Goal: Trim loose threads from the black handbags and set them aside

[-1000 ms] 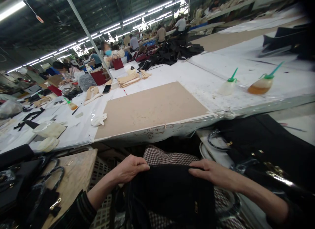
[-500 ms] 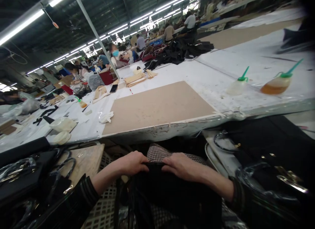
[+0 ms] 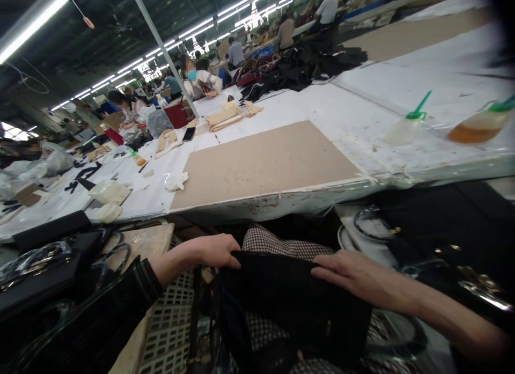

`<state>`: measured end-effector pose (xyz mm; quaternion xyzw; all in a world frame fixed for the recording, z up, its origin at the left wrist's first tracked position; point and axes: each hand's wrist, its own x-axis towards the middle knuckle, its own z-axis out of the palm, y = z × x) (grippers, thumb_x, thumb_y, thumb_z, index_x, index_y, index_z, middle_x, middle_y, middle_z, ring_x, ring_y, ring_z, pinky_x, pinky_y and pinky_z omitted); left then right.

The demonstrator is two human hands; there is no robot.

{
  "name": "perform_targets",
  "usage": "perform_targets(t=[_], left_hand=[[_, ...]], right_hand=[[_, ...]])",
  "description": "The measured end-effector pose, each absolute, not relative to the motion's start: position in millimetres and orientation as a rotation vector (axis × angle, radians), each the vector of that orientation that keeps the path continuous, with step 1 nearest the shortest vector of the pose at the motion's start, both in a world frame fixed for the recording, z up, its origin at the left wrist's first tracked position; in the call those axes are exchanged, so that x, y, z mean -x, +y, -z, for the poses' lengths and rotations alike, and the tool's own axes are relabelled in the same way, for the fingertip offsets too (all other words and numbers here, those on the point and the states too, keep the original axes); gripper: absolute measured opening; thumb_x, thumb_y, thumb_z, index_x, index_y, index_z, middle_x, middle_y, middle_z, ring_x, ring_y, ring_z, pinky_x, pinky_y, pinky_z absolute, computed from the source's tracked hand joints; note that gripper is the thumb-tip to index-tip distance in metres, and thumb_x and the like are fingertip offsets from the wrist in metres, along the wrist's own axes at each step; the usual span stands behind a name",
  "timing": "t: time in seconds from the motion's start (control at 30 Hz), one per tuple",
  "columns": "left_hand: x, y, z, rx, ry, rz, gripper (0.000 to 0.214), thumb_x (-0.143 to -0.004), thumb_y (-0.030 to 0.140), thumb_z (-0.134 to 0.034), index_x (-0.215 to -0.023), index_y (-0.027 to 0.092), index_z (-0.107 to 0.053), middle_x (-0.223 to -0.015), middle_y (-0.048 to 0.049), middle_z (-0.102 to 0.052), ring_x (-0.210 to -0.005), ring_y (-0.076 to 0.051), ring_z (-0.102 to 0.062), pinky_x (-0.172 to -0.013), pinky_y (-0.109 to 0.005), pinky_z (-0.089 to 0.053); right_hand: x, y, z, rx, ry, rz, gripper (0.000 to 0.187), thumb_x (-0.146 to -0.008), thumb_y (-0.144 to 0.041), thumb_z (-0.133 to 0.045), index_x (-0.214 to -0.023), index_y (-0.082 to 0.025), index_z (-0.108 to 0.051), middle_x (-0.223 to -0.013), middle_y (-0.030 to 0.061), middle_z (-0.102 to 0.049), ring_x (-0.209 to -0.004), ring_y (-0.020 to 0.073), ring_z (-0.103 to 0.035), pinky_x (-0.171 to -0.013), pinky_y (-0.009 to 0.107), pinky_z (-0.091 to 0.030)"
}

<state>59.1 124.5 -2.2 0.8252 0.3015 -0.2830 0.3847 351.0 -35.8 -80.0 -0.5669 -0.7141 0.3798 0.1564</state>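
A black bag (image 3: 289, 293) lies across my lap, over checked cloth (image 3: 277, 240). My left hand (image 3: 219, 250) pinches the left end of its upper edge between thumb and fingers. At the right part of the same edge, my right hand (image 3: 341, 272) grips with the fingers on top; its thumb is mostly hidden. The edge runs fairly straight between the two hands. Dark folds of the bag hang down on the left, and its lower parts are too dark to make out.
Ahead is a white worktable with a tan board (image 3: 265, 165). Two glue bottles, one clear (image 3: 404, 128) and one amber (image 3: 478, 128), stand at right. Black bags with wrapped handles flank me, left (image 3: 44, 266) and right (image 3: 454, 229). A plastic crate (image 3: 171, 315) sits low left. Co-workers sit beyond.
My right hand has slid to the right along the bag's edge, widening the gap between my hands. My left hand keeps its grip on the left end. The view has shifted slightly.
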Motion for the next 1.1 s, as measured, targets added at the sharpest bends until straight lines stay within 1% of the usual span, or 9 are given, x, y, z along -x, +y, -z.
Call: perform_targets(t=[0.13,0.2,0.27,0.33,0.43,0.5,0.7,0.97,1.1], left_hand=[[-75.2,115.9,-13.8,-2.27,0.721,0.614,0.014,-0.081,0.025,-0.062,-0.07,0.016,-0.064,-0.067,0.0007,-0.061,-0.062,-0.014,-0.052,-0.057,-0.023,-0.036],[-85.0,111.1,-14.6,-2.337,0.687,0.567,0.017,-0.083,0.028,-0.062,-0.071,0.017,-0.064,-0.067,0.0004,-0.06,-0.063,-0.014,-0.051,-0.059,-0.024,-0.035],[-92.1,106.7,-9.6,-2.374,0.647,0.524,0.016,-0.085,0.03,-0.063,-0.076,0.018,-0.065,-0.068,0.0009,-0.061,-0.063,-0.014,-0.052,-0.06,-0.024,-0.035],[-92.4,102.8,-0.2,-2.346,0.626,0.475,0.013,-0.084,0.031,-0.064,-0.084,0.019,-0.067,-0.072,0.0019,-0.064,-0.066,-0.014,-0.054,-0.062,-0.023,-0.036],[-75.9,95.7,15.3,-2.153,0.713,0.423,0.016,-0.079,0.03,-0.068,-0.09,0.019,-0.067,-0.078,0.0034,-0.066,-0.07,-0.015,-0.057,-0.06,-0.021,-0.038],[-57.2,87.9,22.9,-2.039,0.84,0.395,0.017,-0.08,0.034,-0.066,-0.086,0.018,-0.065,-0.076,0.0037,-0.063,-0.069,-0.014,-0.055,-0.056,-0.02,-0.036],[-21.6,52.6,31.7,-2.067,1.125,0.219,0.036,-0.096,0.044,-0.045,-0.076,0.017,-0.058,-0.071,0.0032,-0.057,-0.066,-0.012,-0.052,-0.058,-0.023,-0.032],[-11.2,47.7,42.6,-2.209,1.07,0.186,0.04,-0.097,0.048,-0.045,-0.074,0.018,-0.06,-0.079,0.0002,-0.062,-0.083,-0.016,-0.057,-0.073,-0.024,-0.037],[-14.5,65.6,36.1,-2.173,1.001,0.302,0.038,-0.096,0.048,-0.044,-0.083,0.018,-0.064,-0.078,-0.0005,-0.065,-0.072,-0.016,-0.059,-0.064,-0.024,-0.039]], right_hand=[[-356.9,-25.7,48.3,1.618,-2.127,-1.136,0.028,-0.094,-0.045,-0.052,-0.084,-0.025,-0.07,-0.075,0.0068,-0.069,-0.069,0.0246,-0.063,-0.064,0.034,-0.04],[-349.6,-17.2,33.0,1.591,-2.153,-1.138,0.023,-0.09,-0.043,-0.059,-0.102,-0.027,-0.069,-0.088,0.0068,-0.073,-0.08,0.0278,-0.066,-0.068,0.034,-0.043],[-335.9,-5.5,24.2,1.499,-2.152,-1.138,0.042,-0.087,-0.042,-0.063,-0.127,-0.028,-0.059,-0.108,0.0069,-0.072,-0.096,0.0301,-0.066,-0.077,0.034,-0.046],[-322.5,8.7,24.8,1.422,-2.182,-1.123,0.047,-0.089,-0.037,-0.06,-0.135,-0.027,-0.053,-0.118,0.0068,-0.069,-0.102,0.0296,-0.064,-0.084,0.035,-0.046],[-315.8,27.8,40.3,1.404,-2.264,-1.073,0.026,-0.093,-0.029,-0.052,-0.111,-0.023,-0.07,-0.099,0.0054,-0.074,-0.091,0.027,-0.066,-0.081,0.034,-0.045],[-320.5,34.6,54.6,1.365,-2.245,-1.121,0.024,-0.093,-0.029,-0.052,-0.096,-0.021,-0.074,-0.088,0.0037,-0.074,-0.084,0.0244,-0.066,-0.076,0.031,-0.045],[-334.2,37.8,79.4,1.184,-2.053,-1.421,0.029,-0.096,-0.035,-0.049,-0.103,-0.02,-0.074,-0.093,0.0005,-0.073,-0.085,0.0216,-0.065,-0.077,0.028,-0.046],[-333.8,54.9,81.7,1.07,-2.091,-1.553,0.033,-0.095,-0.039,-0.05,-0.106,-0.018,-0.073,-0.097,0.0015,-0.073,-0.091,0.0225,-0.065,-0.082,0.029,-0.047],[-331.8,57.5,88.3,1.082,-2.057,-1.607,0.034,-0.093,-0.038,-0.053,-0.106,-0.014,-0.073,-0.093,0.0019,-0.072,-0.086,0.021,-0.064,-0.078,0.028,-0.047]])
